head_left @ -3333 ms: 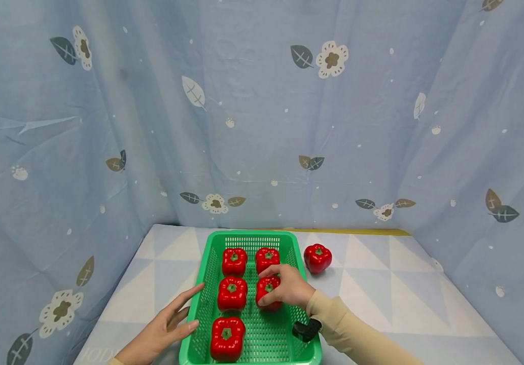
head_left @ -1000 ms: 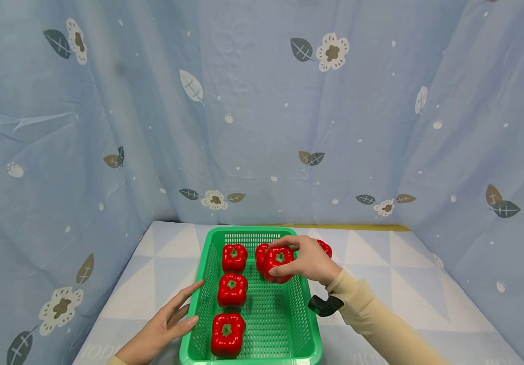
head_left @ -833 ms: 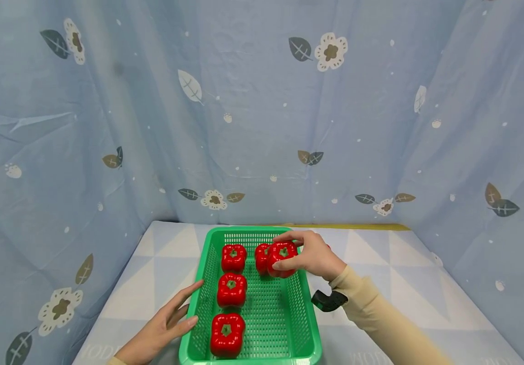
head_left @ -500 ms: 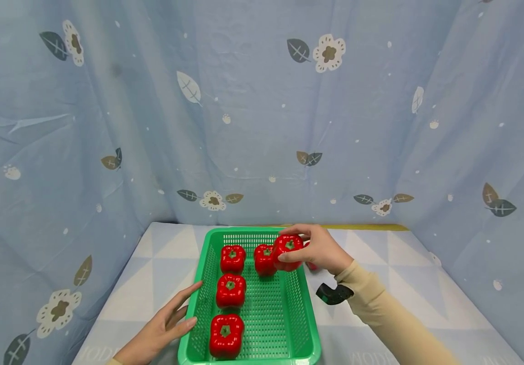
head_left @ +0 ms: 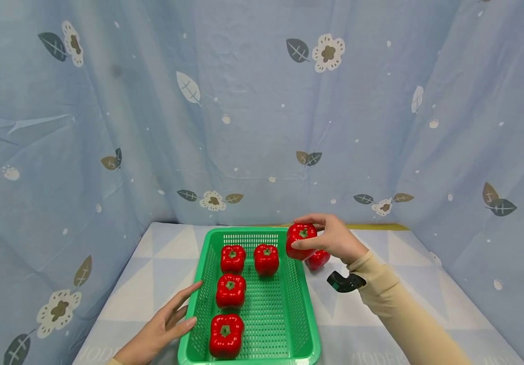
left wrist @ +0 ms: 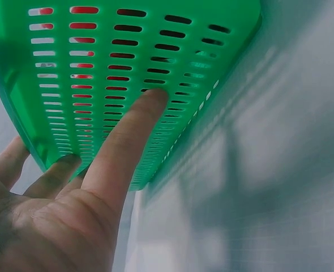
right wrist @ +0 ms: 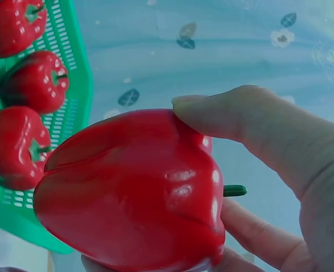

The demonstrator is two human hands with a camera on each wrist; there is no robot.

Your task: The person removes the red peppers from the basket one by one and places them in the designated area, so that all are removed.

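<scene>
My right hand grips a red bell pepper by its sides, above the right rim of the green plastic basket. The right wrist view shows that bell pepper large, its green stem pointing toward the palm, between thumb and fingers. Along the basket's left side my left hand rests with spread fingers; in the left wrist view a fingertip touches the slotted wall. Inside the basket, a column of three bell peppers stands at left, and one bell pepper stands at the far right.
Outside the basket, a further bell pepper lies on the table to its right, partly behind the held one. A patterned white and pale blue cloth covers the table. Blue floral curtains enclose the back and sides.
My right hand took hold of the middle bell pepper in the basket's right column, lifted it and carried it rightward and away to the right rim. The left hand has stayed in place.
</scene>
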